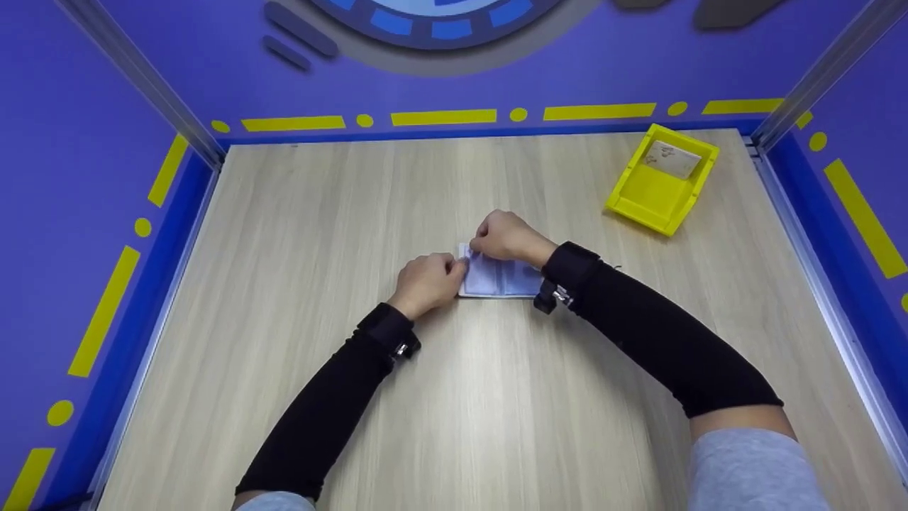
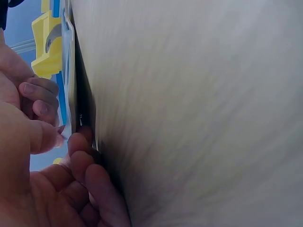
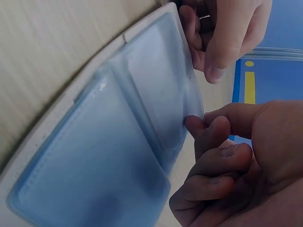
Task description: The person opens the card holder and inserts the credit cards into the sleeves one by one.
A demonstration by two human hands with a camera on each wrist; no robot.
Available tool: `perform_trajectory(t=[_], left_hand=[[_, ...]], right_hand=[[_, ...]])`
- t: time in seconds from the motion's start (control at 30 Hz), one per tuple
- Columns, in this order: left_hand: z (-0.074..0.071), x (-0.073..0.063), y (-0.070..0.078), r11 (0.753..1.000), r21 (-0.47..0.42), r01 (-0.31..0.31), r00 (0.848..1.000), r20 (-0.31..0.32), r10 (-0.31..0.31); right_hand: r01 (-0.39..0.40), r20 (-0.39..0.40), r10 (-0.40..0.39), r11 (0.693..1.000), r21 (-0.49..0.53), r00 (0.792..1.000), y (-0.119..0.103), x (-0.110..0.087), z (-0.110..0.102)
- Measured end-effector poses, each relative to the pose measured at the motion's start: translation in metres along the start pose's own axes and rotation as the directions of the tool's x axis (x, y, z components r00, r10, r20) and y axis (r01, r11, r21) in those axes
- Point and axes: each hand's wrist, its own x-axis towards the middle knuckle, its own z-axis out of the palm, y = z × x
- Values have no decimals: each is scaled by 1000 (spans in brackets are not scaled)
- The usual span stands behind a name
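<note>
A white folding card holder (image 1: 484,275) with clear bluish plastic pockets lies spread open on the wooden table. In the right wrist view its two pockets (image 3: 90,156) face up, with a fold between them. My left hand (image 1: 429,282) grips its left edge; the left wrist view shows those fingers (image 2: 102,187) low against the tabletop. Over the upper left corner, my right hand (image 1: 505,236) pinches the clear plastic edge between thumb and forefinger. The right forearm hides part of the holder's right side in the head view.
A yellow bin (image 1: 656,201) stands at the back right of the wooden table (image 1: 319,213). Inside it leans a pale printed card (image 1: 672,160). Blue panels (image 1: 425,92) with yellow marks wall the table at the back and both sides.
</note>
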Motion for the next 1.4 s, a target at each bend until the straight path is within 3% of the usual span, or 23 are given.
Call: perform_trajectory(t=[0.37, 0.67, 1.03, 1.27, 1.4], left_hand=[[-1, -4, 0, 1000, 0, -19, 1000, -4, 19], [-1, -3, -1, 1000, 2, 5, 1000, -3, -5], [0, -3, 1, 1000, 15, 25, 999, 20, -25], [0, -3, 0, 999, 22, 30, 999, 14, -30], [0, -4, 1, 1000, 11, 24, 1000, 9, -24]], right_hand=[[93, 47, -92, 996, -4, 995, -1, -13, -5], [148, -66, -146, 989, 27, 987, 9, -31, -44], [-4, -219, 20, 998, 70, 976, 52, -57, -131], [-90, -353, 91, 996, 20, 931, 99, -65, -175], [-181, -378, 158, 983, -26, 912, 130, -65, -191]])
